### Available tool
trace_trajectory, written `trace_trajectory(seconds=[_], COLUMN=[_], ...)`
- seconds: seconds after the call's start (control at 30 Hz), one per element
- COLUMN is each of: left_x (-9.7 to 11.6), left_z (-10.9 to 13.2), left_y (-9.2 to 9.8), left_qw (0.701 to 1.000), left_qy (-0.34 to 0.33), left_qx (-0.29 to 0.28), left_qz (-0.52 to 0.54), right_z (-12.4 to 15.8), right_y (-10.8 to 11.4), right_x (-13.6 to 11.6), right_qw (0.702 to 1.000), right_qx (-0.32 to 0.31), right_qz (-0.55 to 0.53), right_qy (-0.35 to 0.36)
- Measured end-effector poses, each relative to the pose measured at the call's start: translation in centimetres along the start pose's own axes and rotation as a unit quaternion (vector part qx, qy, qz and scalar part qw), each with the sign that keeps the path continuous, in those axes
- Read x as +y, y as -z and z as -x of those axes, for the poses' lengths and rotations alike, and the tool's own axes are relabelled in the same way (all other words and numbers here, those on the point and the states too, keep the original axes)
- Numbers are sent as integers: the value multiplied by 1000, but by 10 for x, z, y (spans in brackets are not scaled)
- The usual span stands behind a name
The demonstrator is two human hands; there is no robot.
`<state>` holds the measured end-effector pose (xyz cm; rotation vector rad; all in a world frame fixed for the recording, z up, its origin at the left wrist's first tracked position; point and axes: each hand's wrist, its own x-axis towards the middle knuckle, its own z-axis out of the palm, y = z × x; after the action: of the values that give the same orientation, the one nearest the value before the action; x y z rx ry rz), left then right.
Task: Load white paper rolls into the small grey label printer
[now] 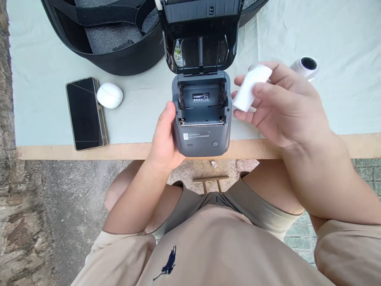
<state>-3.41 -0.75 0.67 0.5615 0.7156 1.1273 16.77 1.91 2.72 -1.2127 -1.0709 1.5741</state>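
Observation:
A dark grey label printer [201,137] faces me at the table's front edge, its glossy black lid [201,43] swung up and back. The paper bay inside shows no roll, only a small printed sticker on its back wall. My left hand [166,137] grips the printer's left side, thumb up along the edge. Just right of the bay, my right hand [276,99] pinches a white paper roll [248,91], tilted, between thumb and fingers. The roll is apart from the bay.
A wrapped white roll with a dark core [306,67] lies behind my right hand. On the left are a phone [85,115] and a white rounded case [110,95]. An unzipped black case [127,59] with grey foam stands at the back. Pale cloth [38,119] covers the table.

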Motion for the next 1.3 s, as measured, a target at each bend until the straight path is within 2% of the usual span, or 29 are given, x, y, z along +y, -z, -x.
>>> trace_trajectory(seconds=[0.1, 0.17, 0.27, 0.37, 0.4, 0.47, 0.57, 0.63, 0.7, 0.77, 0.9, 1.1, 1.3], left_x=[1, 2, 2, 0, -2, -4, -7, -8, -7, -5, -3, -4, -3], left_z=[0, 0, 0, 0, 0, -1, -1, 0, 1, 2, 3, 2, 3], left_y=[-2, -3, -3, 0, 1, 5, 9, 9, 7, 5, 3, 4, 7], left_qw=[1000, 1000, 1000, 1000, 999, 998, 998, 998, 998, 998, 997, 999, 999], left_qy=[10, 7, 3, 3, 1, -3, -3, -4, 0, 9, 10, 14, -10], left_qx=[3, 5, 2, -28, -42, -60, -55, -50, -42, -31, -38, -37, -35], left_qz=[-7, -9, -6, 5, 8, 2, -29, -45, -53, -59, -62, -23, -14], right_z=[1, 2, 6, 15, 19, 24, 27, 25, 22, 18, 12, 14, 24], right_y=[-3, -6, -11, -15, -16, -20, -29, -34, -39, -41, -41, -38, -43], right_x=[-7, -10, -11, -14, -16, -20, -25, -26, -27, -27, -26, -18, -6], right_qw=[996, 994, 997, 993, 981, 937, 872, 833, 787, 755, 747, 724, 721], right_qx=[-12, -10, 29, 33, 30, 23, -14, -11, 29, 50, 17, 35, -38], right_qz=[-70, -97, -64, 73, 141, 256, 352, 443, 543, 596, 600, 563, 531], right_qy=[-54, -58, -13, 84, 127, 235, 339, 330, 292, 268, 284, 396, 443])
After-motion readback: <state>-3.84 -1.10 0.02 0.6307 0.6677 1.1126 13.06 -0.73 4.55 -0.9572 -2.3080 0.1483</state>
